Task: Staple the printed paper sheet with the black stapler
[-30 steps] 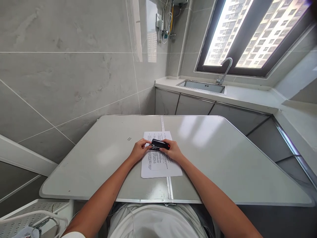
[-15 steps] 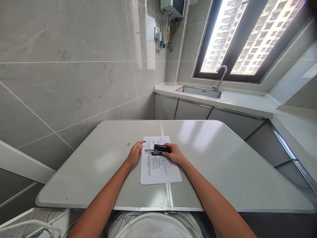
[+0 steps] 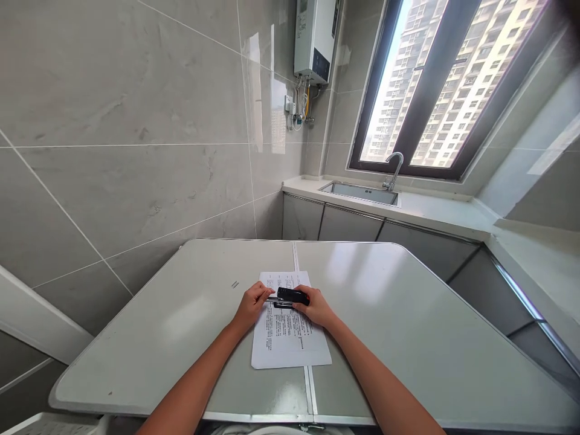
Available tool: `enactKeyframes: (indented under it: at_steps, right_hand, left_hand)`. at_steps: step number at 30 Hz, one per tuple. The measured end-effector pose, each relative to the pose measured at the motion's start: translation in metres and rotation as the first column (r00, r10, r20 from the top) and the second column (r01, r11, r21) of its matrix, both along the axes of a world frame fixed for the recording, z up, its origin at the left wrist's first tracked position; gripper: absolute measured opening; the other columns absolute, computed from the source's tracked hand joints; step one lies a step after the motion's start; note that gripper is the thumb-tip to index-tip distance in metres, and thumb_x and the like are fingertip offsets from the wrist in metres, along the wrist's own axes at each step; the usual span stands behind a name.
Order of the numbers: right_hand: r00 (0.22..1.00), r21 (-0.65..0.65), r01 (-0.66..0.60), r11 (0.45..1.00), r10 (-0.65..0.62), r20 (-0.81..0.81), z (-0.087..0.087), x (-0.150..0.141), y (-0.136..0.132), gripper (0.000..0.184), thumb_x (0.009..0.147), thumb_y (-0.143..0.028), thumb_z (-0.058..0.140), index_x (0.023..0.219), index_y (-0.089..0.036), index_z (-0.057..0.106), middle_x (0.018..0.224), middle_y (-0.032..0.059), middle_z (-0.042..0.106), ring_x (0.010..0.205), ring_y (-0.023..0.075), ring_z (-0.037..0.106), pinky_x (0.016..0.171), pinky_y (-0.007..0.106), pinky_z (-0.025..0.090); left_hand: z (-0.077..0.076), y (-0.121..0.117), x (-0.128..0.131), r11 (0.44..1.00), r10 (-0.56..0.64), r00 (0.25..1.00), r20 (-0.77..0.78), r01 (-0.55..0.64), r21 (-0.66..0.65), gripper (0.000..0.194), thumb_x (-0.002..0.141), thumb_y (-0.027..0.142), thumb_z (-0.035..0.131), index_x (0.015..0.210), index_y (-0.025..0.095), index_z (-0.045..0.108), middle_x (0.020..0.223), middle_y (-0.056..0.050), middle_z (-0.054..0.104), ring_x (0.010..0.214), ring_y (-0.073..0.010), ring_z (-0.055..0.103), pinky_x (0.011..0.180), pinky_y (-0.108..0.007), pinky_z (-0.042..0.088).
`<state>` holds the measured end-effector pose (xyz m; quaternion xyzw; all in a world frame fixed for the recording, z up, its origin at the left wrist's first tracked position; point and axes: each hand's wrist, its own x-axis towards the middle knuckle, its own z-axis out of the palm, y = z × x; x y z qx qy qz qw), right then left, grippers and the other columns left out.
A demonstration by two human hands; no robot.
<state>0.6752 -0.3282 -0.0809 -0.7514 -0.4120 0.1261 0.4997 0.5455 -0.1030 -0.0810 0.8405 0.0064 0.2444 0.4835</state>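
A black stapler (image 3: 290,295) lies over a printed sheet of paper (image 3: 292,350), with its metal magazine sticking out on the left. My right hand (image 3: 318,308) is closed around the stapler's right end. At the other end, my left hand (image 3: 252,304) pinches the tip of the metal part between thumb and fingers. Whether staples sit inside cannot be made out. Two thin dark strips, perhaps staple strips (image 3: 234,284), lie on the table to the left of the paper.
The pale folding table (image 3: 181,362) has a seam down its middle. Behind it stand a counter with a sink (image 3: 360,192) and a faucet (image 3: 395,169) under the window. A water heater (image 3: 315,42) hangs on the wall. A white perforated basket (image 3: 58,425) is at the lower left.
My left hand has moved right, from the paper's edge to the stapler's metal end, and now pinches it. My right hand keeps hold of the stapler. The camera view has tilted up.
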Motion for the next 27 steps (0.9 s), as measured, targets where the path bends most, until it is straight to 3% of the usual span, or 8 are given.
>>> enactKeyframes:
  at_steps: [3, 7, 9, 14, 21, 24, 27]
  right_hand:
    - [0.999, -0.009, 0.004, 1.0, -0.004, 0.046, 0.0005, 0.0, 0.0006, 0.022, 0.08, -0.026, 0.072, 0.102, -0.023, 0.072, 0.089, 0.0009, 0.072, 0.081, 0.0216, 0.063, 0.075, 0.033, 0.046]
    - [0.999, -0.017, -0.006, 1.0, 0.006, 0.043, 0.0033, -0.0012, 0.0001, 0.023, 0.081, -0.026, 0.072, 0.104, -0.023, 0.071, 0.091, 0.0017, 0.073, 0.082, 0.0218, 0.063, 0.076, 0.033, 0.047]
    - [0.999, -0.021, -0.01, 1.0, 0.011, 0.039, 0.0042, -0.0015, -0.0005, 0.023, 0.082, -0.026, 0.071, 0.104, -0.023, 0.071, 0.092, 0.0016, 0.073, 0.081, 0.0217, 0.063, 0.075, 0.033, 0.047]
    - [0.999, -0.033, -0.005, 0.999, 0.007, 0.049, 0.0035, -0.0009, -0.0011, 0.022, 0.082, -0.026, 0.071, 0.104, -0.024, 0.071, 0.092, 0.002, 0.073, 0.083, 0.0229, 0.065, 0.076, 0.034, 0.048]
    - [0.998, -0.023, -0.011, 1.0, 0.012, 0.055, 0.0026, -0.0006, -0.0004, 0.022, 0.081, -0.025, 0.071, 0.103, -0.024, 0.07, 0.091, 0.0016, 0.073, 0.082, 0.0228, 0.064, 0.075, 0.033, 0.047]
    - [0.998, -0.028, -0.009, 1.0, 0.011, 0.055, 0.0031, -0.0007, -0.0004, 0.021, 0.081, -0.026, 0.072, 0.102, -0.025, 0.07, 0.091, 0.0016, 0.073, 0.083, 0.0231, 0.064, 0.075, 0.034, 0.046]
    - [0.998, -0.04, -0.004, 0.999, 0.007, 0.065, 0.004, -0.0009, -0.0004, 0.022, 0.081, -0.027, 0.072, 0.102, -0.024, 0.07, 0.092, 0.0018, 0.073, 0.083, 0.0236, 0.064, 0.076, 0.034, 0.046]
  left_hand:
    - [-0.0019, 0.0011, 0.002, 0.999, -0.034, 0.999, 0.025, 0.033, 0.04, 0.039, 0.103, 0.046, 0.05, 0.124, 0.027, 0.077, 0.096, -0.006, 0.059, 0.083, -0.0189, 0.058, 0.078, -0.034, 0.048]
    - [-0.0022, 0.0018, 0.0016, 0.997, -0.034, 0.999, 0.003, 0.034, 0.076, 0.037, 0.102, 0.04, 0.052, 0.133, 0.029, 0.071, 0.1, -0.006, 0.064, 0.082, -0.0185, 0.058, 0.076, -0.033, 0.046]
    - [-0.0005, 0.0012, 0.0006, 0.996, 0.033, 0.999, -0.008, -0.032, 0.077, 0.036, 0.101, 0.043, 0.055, 0.13, 0.027, 0.072, 0.097, -0.005, 0.066, 0.075, -0.0177, 0.055, 0.073, -0.033, 0.045]
    - [0.0035, -0.0004, -0.0001, 0.989, 0.108, 0.994, -0.019, -0.105, 0.106, 0.038, 0.102, 0.052, 0.051, 0.098, 0.024, 0.076, 0.087, -0.005, 0.068, 0.076, -0.0204, 0.057, 0.072, -0.035, 0.044]
    - [0.0006, 0.0031, 0.0033, 0.986, 0.087, 0.996, 0.014, -0.088, 0.139, 0.034, 0.101, 0.05, 0.055, 0.097, 0.026, 0.079, 0.088, -0.006, 0.072, 0.086, -0.0231, 0.06, 0.077, -0.036, 0.046]
    - [-0.0009, 0.0039, 0.0032, 0.984, 0.104, 0.994, 0.015, -0.105, 0.144, 0.033, 0.1, 0.049, 0.057, 0.09, 0.026, 0.08, 0.081, -0.005, 0.072, 0.08, -0.0225, 0.059, 0.074, -0.036, 0.045]
    - [-0.0032, 0.0047, 0.0025, 0.99, 0.118, 0.993, -0.016, -0.116, 0.076, 0.032, 0.1, 0.049, 0.058, 0.102, 0.027, 0.08, 0.078, -0.003, 0.072, 0.072, -0.0208, 0.06, 0.072, -0.035, 0.046]
